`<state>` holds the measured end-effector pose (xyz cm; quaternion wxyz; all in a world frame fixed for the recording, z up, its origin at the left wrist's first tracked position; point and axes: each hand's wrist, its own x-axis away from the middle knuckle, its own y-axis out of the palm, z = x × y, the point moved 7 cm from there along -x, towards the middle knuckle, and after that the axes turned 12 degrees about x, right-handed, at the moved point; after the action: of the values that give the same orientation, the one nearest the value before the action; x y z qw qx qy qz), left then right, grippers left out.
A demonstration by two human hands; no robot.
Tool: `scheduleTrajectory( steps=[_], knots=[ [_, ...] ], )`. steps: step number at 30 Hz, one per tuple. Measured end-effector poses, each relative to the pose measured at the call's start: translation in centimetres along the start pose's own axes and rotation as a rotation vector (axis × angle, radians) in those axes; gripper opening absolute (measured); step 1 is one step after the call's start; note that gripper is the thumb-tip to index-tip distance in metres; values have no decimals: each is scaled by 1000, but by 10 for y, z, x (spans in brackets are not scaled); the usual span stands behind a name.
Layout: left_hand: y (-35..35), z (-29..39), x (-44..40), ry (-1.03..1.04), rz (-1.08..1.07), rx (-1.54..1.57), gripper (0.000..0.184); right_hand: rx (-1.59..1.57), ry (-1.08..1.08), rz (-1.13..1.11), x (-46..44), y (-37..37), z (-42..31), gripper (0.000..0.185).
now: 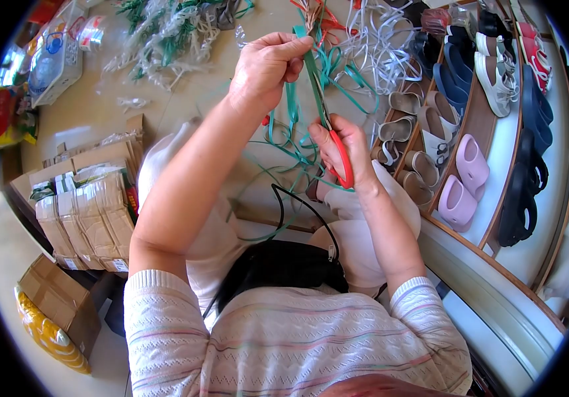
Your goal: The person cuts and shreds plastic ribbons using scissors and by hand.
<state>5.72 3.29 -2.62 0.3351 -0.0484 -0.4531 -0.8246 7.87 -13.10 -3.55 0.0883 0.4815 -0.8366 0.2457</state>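
Note:
Near the top centre, my left hand (264, 69) pinches a green ribbon (311, 73) between thumb and fingers. My right hand (347, 149), lower and to the right, is wrapped round the red handle of a pair of scissors (345, 162). The blades point up, beside the ribbon; whether they touch it I cannot tell. Loose green ribbon (292, 106) hangs and curls below and between my hands. Above them is a brownish bundle (311, 14) with ribbon around it.
White strips (387, 46) lie at the upper right, beside a rack with shoes (473, 162). Green and clear plastic (165, 40) lies at the upper left. Cardboard boxes (89, 215) and a white basket (66, 59) stand left. A black bag (278, 264) is on my lap.

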Motion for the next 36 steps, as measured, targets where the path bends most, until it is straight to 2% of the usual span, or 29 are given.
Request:
scheduleTrajectory(
  steps=[3, 6, 11, 17, 20, 23, 26, 29, 33, 36],
  knots=[
    [1, 2, 1, 38, 5, -74, 13, 8, -28, 16, -2, 0, -2, 26],
    [4, -8, 10, -25, -8, -57, 13, -23, -47, 32, -5, -2, -9, 26],
    [2, -8, 8, -4, 11, -57, 14, -69, -14, 46, -4, -4, -14, 26],
    [-4, 3, -4, 11, 16, -20, 13, 31, -41, 25, 0, 0, -6, 25],
    [0, 5, 0, 50, 20, -12, 13, -43, -16, 32, -2, 2, -2, 25],
    [6, -6, 9, -11, -10, -29, 12, -105, 5, 35, -5, 1, -7, 24],
    [-1, -10, 4, -34, -21, -22, 12, -4, -51, 16, -6, -1, -10, 24],
    [-3, -19, 1, -204, -15, 57, 8, -158, 70, 10, 1, -1, -20, 22],
    [0, -20, -4, -318, -86, 132, 7, -92, -17, -6, 1, 0, -9, 25],
    [1, -7, -6, -168, -49, 93, 7, -63, -2, -8, 2, -1, -2, 25]
  ],
)
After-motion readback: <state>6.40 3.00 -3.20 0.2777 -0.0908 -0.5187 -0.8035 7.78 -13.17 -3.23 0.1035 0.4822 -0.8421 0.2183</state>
